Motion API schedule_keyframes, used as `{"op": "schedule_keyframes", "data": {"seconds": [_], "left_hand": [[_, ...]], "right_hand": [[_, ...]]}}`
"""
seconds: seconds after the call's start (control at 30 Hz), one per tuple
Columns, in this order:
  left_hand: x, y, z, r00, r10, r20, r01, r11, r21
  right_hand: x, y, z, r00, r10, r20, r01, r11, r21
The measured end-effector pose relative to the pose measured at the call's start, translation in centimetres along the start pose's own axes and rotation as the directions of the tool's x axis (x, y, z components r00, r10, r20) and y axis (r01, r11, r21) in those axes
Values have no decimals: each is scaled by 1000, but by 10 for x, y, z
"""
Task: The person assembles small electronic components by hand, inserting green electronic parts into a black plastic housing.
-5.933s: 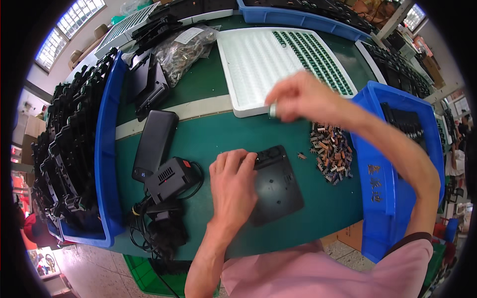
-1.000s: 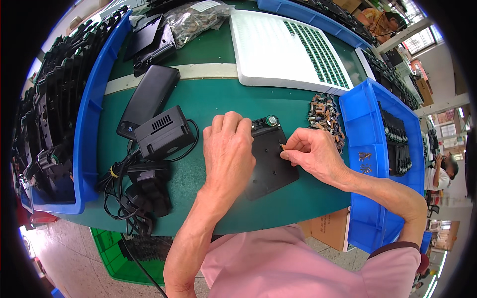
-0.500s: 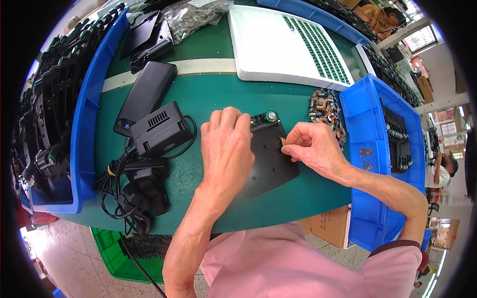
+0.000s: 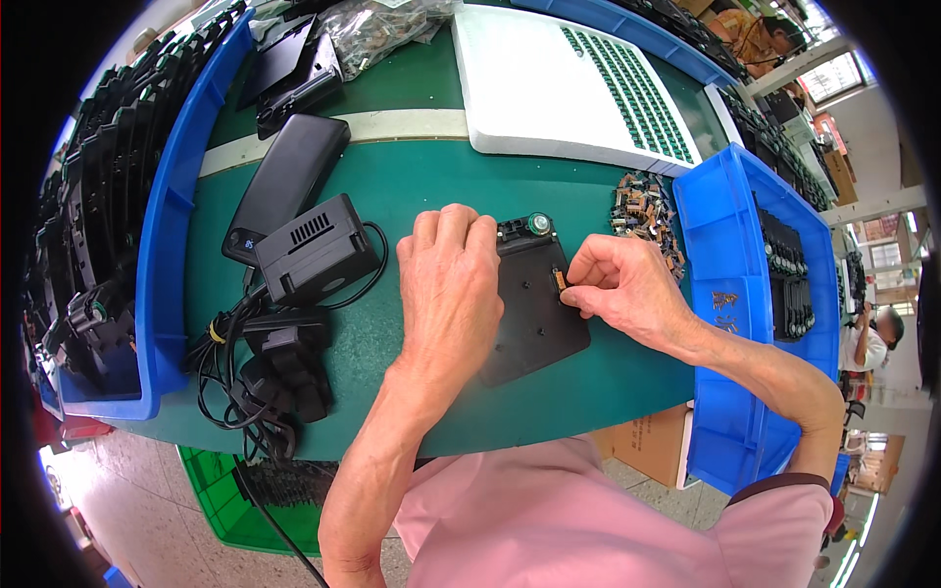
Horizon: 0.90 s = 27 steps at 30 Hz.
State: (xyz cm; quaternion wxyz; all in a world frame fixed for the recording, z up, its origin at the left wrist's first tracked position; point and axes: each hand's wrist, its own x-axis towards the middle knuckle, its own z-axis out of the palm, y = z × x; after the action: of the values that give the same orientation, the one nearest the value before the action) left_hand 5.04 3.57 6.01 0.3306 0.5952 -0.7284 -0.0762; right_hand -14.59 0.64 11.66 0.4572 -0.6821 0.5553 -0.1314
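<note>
A flat black plastic panel lies on the green table in front of me, with a round, clear-green piece at its far end. My left hand is closed along the panel's left side, its curled fingers hiding that edge. At the panel's right edge, my right hand has thumb and forefinger pinched on a small copper-coloured electronic part. The part touches the panel, and its near end is covered by the fingertips. Beyond my right hand lies a loose pile of similar small parts.
A white foam tray with rows of small green pieces lies at the back. Blue bins of black parts flank the table. Left of my hands are a black power bank, a black box-shaped device and tangled cables.
My right fingertips have shifted slightly, so more of the small copper-coloured part shows at the panel's edge. My left hand stays almost in place.
</note>
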Motion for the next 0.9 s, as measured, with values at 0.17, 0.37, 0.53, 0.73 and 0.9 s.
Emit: {"op": "schedule_keyframes", "data": {"seconds": [0.17,0.37,0.53,0.73,0.9], "left_hand": [[2,2,-4,999,17,-35,-19,998,-62],[4,4,-8,996,79,-48,-84,990,-109],[8,7,-11,988,144,-50,-149,979,-140],[8,7,-16,983,181,-31,-183,973,-140],[14,18,-11,971,216,-105,-238,928,-288]], "right_hand": [[-1,-16,-16,995,-64,-74,60,996,-59],[20,-19,-33,821,-569,-29,470,705,-531],[33,-15,-21,739,-667,96,587,567,-578],[36,-19,-18,839,-488,240,525,611,-593],[18,-18,-35,880,-438,186,440,602,-666]]}}
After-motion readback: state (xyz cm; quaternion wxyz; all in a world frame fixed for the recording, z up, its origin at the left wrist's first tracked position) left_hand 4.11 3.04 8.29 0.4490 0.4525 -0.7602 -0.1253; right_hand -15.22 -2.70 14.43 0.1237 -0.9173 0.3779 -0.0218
